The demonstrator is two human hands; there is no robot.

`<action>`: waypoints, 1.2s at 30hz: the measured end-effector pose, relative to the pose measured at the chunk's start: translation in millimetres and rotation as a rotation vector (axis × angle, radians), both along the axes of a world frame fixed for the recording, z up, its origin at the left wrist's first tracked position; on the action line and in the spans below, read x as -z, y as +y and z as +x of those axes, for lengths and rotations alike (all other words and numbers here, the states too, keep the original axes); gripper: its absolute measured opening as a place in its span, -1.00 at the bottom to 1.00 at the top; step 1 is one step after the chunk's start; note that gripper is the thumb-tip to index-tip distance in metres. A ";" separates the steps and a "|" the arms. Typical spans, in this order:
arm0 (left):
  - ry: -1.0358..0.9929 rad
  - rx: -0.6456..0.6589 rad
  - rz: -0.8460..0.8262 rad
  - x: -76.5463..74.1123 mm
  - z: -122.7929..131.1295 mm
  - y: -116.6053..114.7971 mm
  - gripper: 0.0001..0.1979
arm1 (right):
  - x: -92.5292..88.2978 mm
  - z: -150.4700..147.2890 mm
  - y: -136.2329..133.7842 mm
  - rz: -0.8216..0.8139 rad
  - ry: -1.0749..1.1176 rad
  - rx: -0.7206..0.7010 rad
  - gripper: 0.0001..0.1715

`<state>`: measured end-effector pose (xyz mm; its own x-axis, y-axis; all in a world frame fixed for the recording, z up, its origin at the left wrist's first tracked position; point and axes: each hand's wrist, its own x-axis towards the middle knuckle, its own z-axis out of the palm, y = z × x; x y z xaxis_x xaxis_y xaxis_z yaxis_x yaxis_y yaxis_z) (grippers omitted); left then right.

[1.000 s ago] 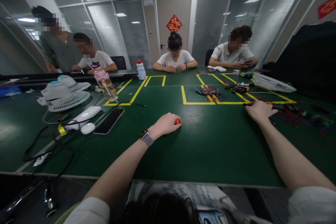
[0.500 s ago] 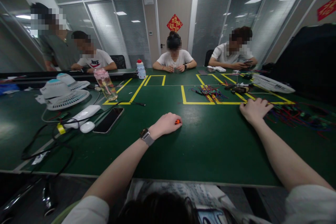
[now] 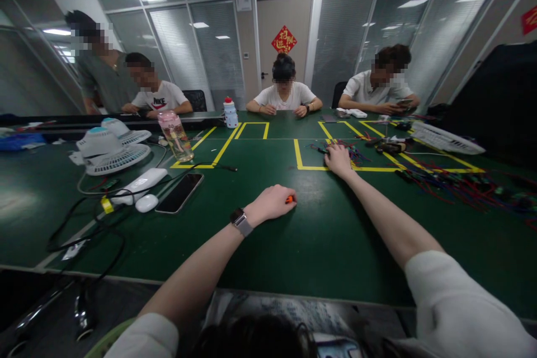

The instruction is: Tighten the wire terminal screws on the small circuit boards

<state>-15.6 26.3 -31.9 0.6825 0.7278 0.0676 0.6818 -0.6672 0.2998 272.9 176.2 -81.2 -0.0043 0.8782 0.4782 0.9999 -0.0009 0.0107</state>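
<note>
Left hand (image 3: 273, 202), nearer the wearer than the wire pile (image 3: 356, 152), curls around orange piece (image 3: 289, 199), probably steadying it. Right hand (image 3: 339, 160) at pile; grip hidden, can't tell. Yellow tape (image 3: 298, 154) around pile likely marks its spot.

Orange object (image 3: 289, 199), red and blue wires (image 3: 356, 153), green tabletop (image 3: 268, 263), yellow tape (image 3: 312, 168)

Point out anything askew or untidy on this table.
Tangled wires by the right hand lie across the yellow tape, and another wire heap, farther right, sprawls beyond it; both look untidy. Nothing looks spilled.
</note>
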 end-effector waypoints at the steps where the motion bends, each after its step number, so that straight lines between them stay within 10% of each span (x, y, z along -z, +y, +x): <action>1: 0.005 -0.002 0.004 -0.3 0.1 -0.5 -0.78 | 0.9 -3.4 5.9 0.000 0.002 0.010 -0.57; 13: 0.051 0.003 0.078 1.7 4.3 -3.3 -0.79 | -16.0 -19.4 2.8 -0.068 -0.008 -0.087 -0.62; 24: -0.008 -0.082 0.267 -14.8 4.2 -7.0 -0.65 | -11.6 -78.7 -136.0 -0.182 0.171 -0.652 -0.81; 32: -0.627 -0.062 0.384 -41.3 -0.6 -16.5 -0.73 | -9.3 -95.5 -179.8 -0.271 0.485 -0.752 -0.84; 36: -1.086 -0.073 0.160 -38.5 6.8 -13.7 -0.77 | -4.5 -93.5 -175.1 -0.275 0.538 -0.758 -0.90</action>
<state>-8.8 12.6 6.6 0.1579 0.6932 0.7033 0.1467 -0.7208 0.6775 179.4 1.1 -76.7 -0.4555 0.8140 0.3604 0.6053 0.5800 -0.5452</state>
